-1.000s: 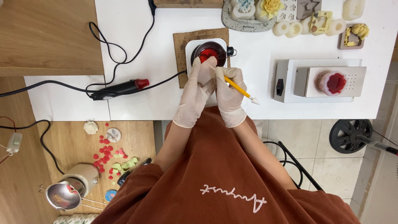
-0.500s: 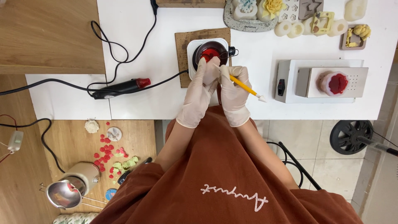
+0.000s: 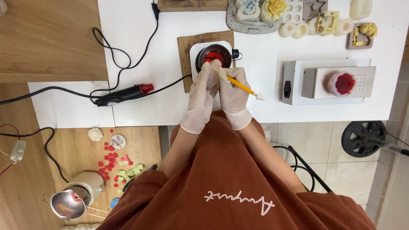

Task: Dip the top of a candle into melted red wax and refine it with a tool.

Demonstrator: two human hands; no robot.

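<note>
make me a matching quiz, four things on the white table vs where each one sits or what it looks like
Things:
1. yellow tool
2. small pot of red liquid
3. black heat tool
4. red-filled mould

Descriptions:
A. on the white box at the right
B. lying left of the hands, red tip
C. in the right hand
D. on the white warmer, just beyond the fingertips

Pairs: 1-C, 2-D, 3-B, 4-A

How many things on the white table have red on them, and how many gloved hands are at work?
Round pot of red liquid: 1
White mould with red filling: 1
Black tool with red tip: 1
Gloved hands, left hand and right hand: 2
Total: 5
</note>
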